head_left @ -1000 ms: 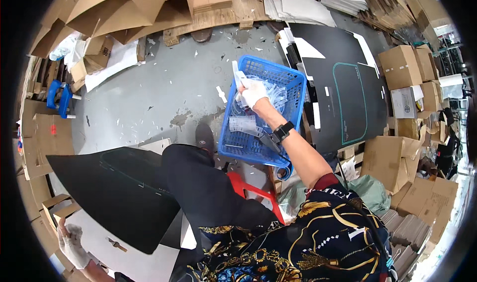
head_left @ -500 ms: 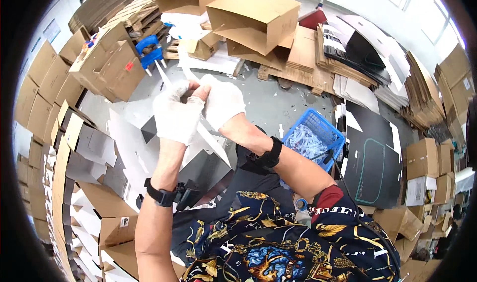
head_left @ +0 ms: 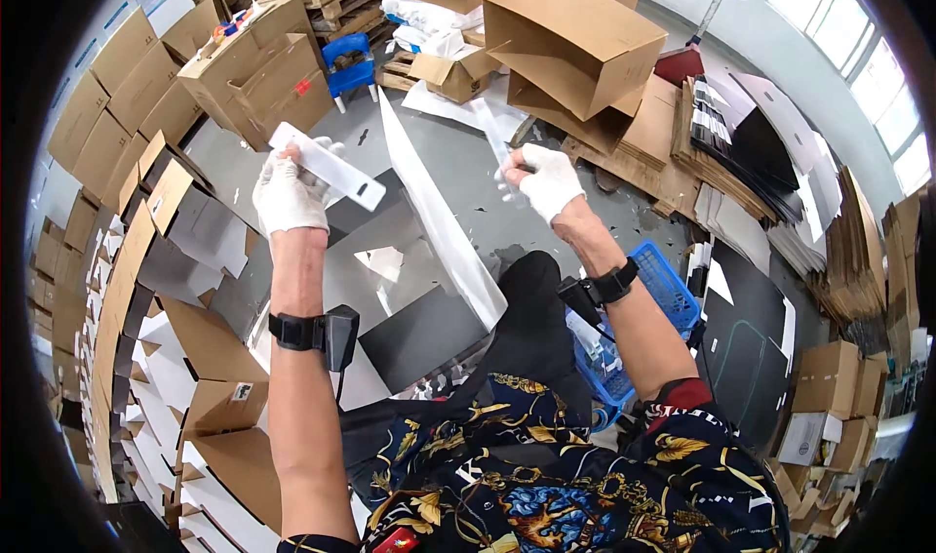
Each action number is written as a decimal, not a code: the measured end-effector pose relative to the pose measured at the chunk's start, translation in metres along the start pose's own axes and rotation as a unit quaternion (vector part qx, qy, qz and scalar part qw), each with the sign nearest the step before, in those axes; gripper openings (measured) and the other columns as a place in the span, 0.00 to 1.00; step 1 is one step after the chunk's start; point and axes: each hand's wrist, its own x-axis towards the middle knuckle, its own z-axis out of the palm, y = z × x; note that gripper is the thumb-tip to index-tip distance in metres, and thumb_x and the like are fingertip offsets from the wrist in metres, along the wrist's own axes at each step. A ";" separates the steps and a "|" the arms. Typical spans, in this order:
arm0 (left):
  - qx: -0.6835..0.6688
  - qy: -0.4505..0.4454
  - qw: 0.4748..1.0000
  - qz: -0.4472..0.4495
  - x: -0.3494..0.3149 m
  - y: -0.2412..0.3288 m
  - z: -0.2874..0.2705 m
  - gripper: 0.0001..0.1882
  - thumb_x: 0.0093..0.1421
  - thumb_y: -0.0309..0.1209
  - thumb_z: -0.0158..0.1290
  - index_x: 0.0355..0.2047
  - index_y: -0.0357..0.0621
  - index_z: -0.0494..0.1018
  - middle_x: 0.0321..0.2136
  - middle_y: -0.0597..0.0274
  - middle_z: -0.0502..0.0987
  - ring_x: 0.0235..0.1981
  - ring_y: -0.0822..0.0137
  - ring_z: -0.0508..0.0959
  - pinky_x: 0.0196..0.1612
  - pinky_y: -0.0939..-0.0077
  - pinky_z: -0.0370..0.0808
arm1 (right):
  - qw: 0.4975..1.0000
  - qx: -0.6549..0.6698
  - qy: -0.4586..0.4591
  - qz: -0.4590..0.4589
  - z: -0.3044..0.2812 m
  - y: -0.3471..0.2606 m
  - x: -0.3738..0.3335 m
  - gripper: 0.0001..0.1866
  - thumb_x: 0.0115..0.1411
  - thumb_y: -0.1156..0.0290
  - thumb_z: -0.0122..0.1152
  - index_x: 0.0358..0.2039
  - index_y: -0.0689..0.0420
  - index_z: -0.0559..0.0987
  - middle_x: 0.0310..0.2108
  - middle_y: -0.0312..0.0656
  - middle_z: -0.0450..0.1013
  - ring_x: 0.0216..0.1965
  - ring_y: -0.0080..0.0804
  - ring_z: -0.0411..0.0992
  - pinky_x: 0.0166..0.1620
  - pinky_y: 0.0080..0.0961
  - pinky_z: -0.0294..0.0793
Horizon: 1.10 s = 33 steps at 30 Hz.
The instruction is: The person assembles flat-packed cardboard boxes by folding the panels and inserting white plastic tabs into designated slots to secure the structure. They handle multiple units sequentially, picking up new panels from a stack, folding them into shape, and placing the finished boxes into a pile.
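My left hand point(head_left: 291, 190), in a white glove, is closed on a flat white strip point(head_left: 338, 170) with a small slot near its lower end. Off to the right, my right hand point(head_left: 542, 179), gloved too, pinches a thin translucent strip point(head_left: 491, 129) that points up and away. Below and between both hands stands an open box with a black panel point(head_left: 414, 343) and a tall white flap point(head_left: 429, 212). Scraps lie around its base. A blue basket point(head_left: 664, 287) of translucent strips is beside my right forearm, which partly hides it.
White-lined cartons point(head_left: 219, 416) stand in a row at the left. A blue stool point(head_left: 349, 68) stands farther off, near large brown boxes point(head_left: 575, 41). At the right are a black printed sheet point(head_left: 746, 338) and stacks of flat cardboard point(head_left: 850, 260).
My hands were together at the middle and are now wide apart, with one strip in each. The view has shifted, and more of the open box shows.
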 end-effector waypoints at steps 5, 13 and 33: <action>-0.026 -0.018 0.997 -0.064 0.028 -0.060 -0.035 0.12 0.66 0.24 0.49 0.48 0.31 0.72 0.33 0.46 0.79 0.29 0.55 0.81 0.34 0.59 0.82 | 0.982 0.168 0.012 0.085 0.007 0.039 0.023 0.13 0.63 0.79 0.57 0.48 0.61 0.81 0.29 0.37 0.77 0.21 0.18 0.67 0.22 0.16 0.64; 0.057 0.017 0.991 -0.124 0.041 -0.095 -0.044 0.10 0.69 0.27 0.51 0.47 0.35 0.74 0.28 0.54 0.78 0.23 0.63 0.77 0.25 0.70 0.75 | 0.996 0.041 0.077 -0.021 0.035 0.072 0.049 0.16 0.64 0.74 0.61 0.52 0.60 0.82 0.23 0.27 0.70 0.24 0.14 0.62 0.26 0.16 0.61; 0.084 -0.165 0.957 -0.222 -0.015 -0.055 0.029 0.16 0.68 0.25 0.51 0.55 0.35 0.72 0.26 0.58 0.79 0.15 0.74 0.72 0.14 0.83 0.65 | 0.974 0.070 -0.197 -0.087 0.083 -0.020 0.092 0.09 0.55 0.73 0.70 0.37 0.62 0.86 0.24 0.35 0.79 0.25 0.18 0.70 0.30 0.19 0.69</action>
